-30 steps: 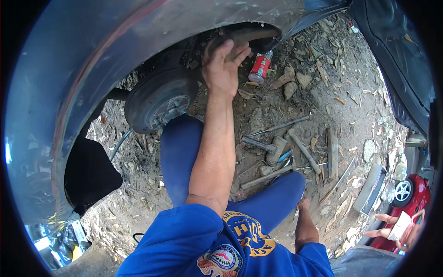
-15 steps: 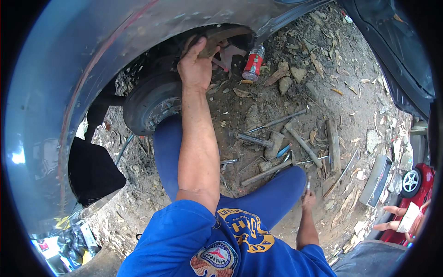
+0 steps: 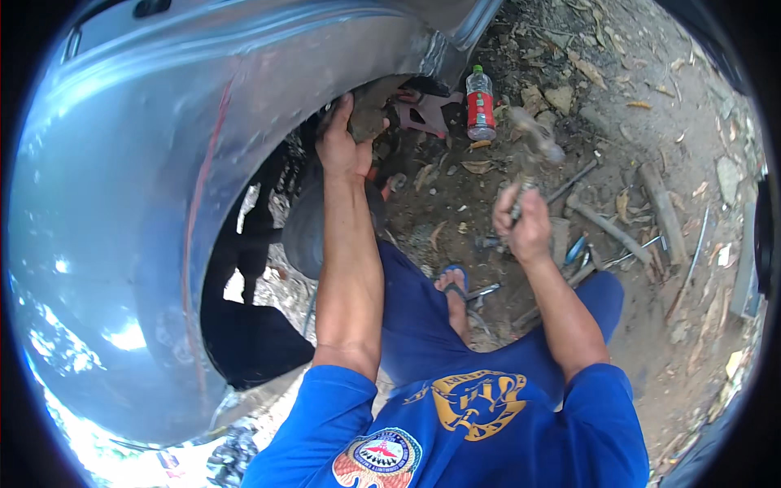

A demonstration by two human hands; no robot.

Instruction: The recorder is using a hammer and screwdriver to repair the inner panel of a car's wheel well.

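My left hand (image 3: pixel 342 146) grips a dark, blocky piece (image 3: pixel 366 120) up against the underside of the dented grey car panel's wheel-arch edge (image 3: pixel 244 122). Raised over the ground to the right, my right hand (image 3: pixel 525 215) is closed around a hammer (image 3: pixel 538 138), whose head is blurred by motion. Below the arch, a pink metal piece (image 3: pixel 423 114) lies beside an upright-looking plastic bottle with a red label and green cap (image 3: pixel 480 102). A tyre (image 3: pixel 313 236) sits behind my left forearm, partly hidden.
Metal bars and tools (image 3: pixel 618 232), wooden pieces (image 3: pixel 663 211), stones (image 3: pixel 560 99) and dry leaves are scattered on the dirt (image 3: pixel 691 325). My knees and sandalled foot (image 3: pixel 451 293) are below the arch. A black hanging liner (image 3: pixel 252 342) borders the panel's lower opening.
My right hand has risen from low beside my knee to chest-forward height, swinging the hammer up. My left hand stays at the arch with the piece; the view has shifted toward the panel.
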